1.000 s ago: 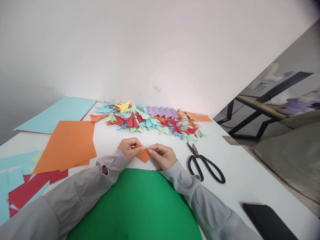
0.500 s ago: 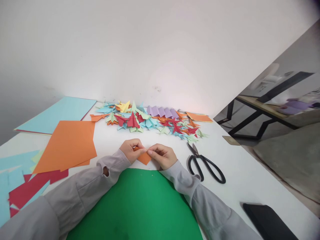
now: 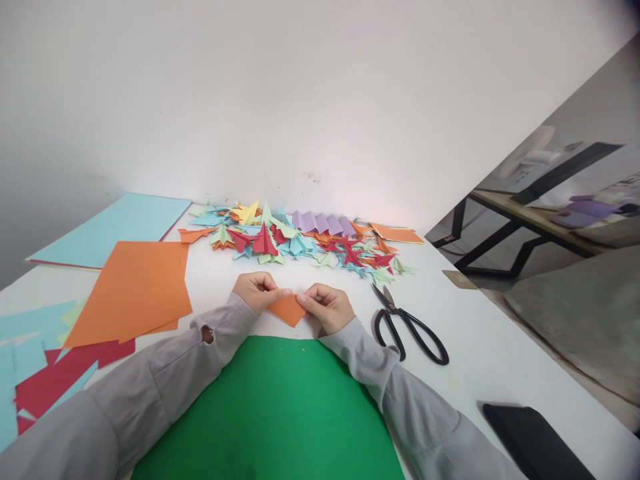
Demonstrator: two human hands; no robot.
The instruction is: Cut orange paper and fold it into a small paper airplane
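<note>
Our left hand [image 3: 257, 292] and right hand [image 3: 329, 308], in the head view, pinch a small orange paper [image 3: 289, 311] between them over the white worktop [image 3: 480, 347]. Black-handled scissors [image 3: 393, 311] lie to our right, larger orange sheets [image 3: 135, 287] to our left, folded paper shapes [image 3: 264, 243] heaped beyond.

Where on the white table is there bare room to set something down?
The widest bare stretch of white table lies right of the scissors, beyond the black object. A smaller patch lies between the orange sheets and the left hand. Crowded: folded paper pieces along the wall, overlapping red and blue paper at left.
</note>
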